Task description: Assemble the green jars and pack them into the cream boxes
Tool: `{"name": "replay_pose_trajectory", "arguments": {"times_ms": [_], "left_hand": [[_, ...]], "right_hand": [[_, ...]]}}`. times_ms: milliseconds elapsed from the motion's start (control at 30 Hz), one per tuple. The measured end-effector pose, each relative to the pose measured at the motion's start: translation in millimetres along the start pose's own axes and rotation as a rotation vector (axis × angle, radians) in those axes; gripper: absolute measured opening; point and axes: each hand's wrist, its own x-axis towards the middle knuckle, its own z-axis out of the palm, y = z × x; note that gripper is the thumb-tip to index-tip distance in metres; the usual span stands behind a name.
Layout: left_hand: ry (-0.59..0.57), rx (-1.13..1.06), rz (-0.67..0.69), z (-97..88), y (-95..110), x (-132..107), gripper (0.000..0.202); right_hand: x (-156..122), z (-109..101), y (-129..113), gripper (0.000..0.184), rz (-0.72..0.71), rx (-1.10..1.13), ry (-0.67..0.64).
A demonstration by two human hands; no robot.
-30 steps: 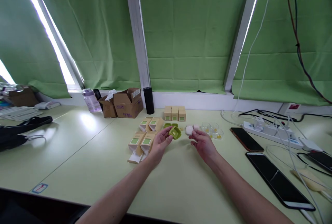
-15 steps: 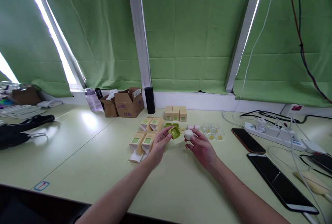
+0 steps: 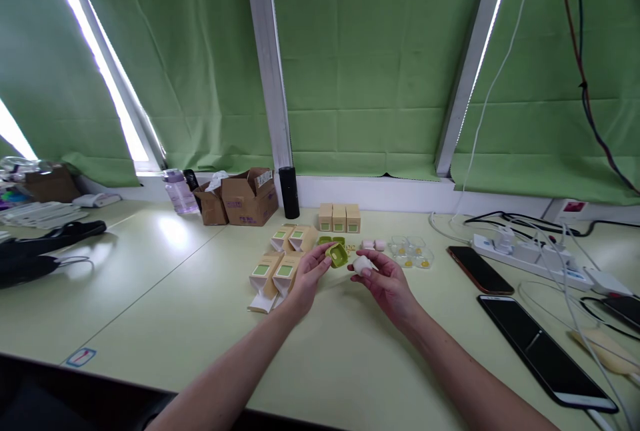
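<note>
Left hand (image 3: 307,278) pinches green tray (image 3: 337,255), hollow facing up; right hand (image 3: 387,284) grips white lump (image 3: 361,264) just right of it, apart.

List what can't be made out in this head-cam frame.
Head view: white piece in the right hand, partly covered by fingers, shape unclear.
Head view: inside of the green cup in the left hand, too small to tell.
Head view: labels on the three small boxes, too small to read.
Head view: black item at left, cut off by the frame edge.
</note>
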Motion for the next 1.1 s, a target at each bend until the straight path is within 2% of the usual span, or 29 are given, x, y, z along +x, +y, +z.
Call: {"name": "replay_pose_trajectory", "arguments": {"times_ms": [233,500,733,933,1100], "left_hand": [[-0.010,-0.026,-0.045,1.3,2.2,-0.2,0.052],[0.011,0.064,-0.049,6.9,5.5,-0.6,0.057],[0.065,0.228,-0.022,7.0,3.3,2.0,0.062],[0.011,0.310,0.013,6.5,-1.8,2.5,0.063],[-0.042,0.448,0.094,7.8,0.8,-0.5,0.055]], "right_hand": [[3.7,-0.4,3.8,0.043,-0.027,-0.044,0.085],[4.4,-0.4,-0.6,0.054,0.073,-0.096,0.159],[4.7,-3.4,0.4,0.057,0.066,-0.036,0.101],[7.4,-2.4,1.8,0.059,0.033,-0.151,0.161],[7.3,-0.2,0.9,0.056,-0.018,-0.224,0.138]]}}
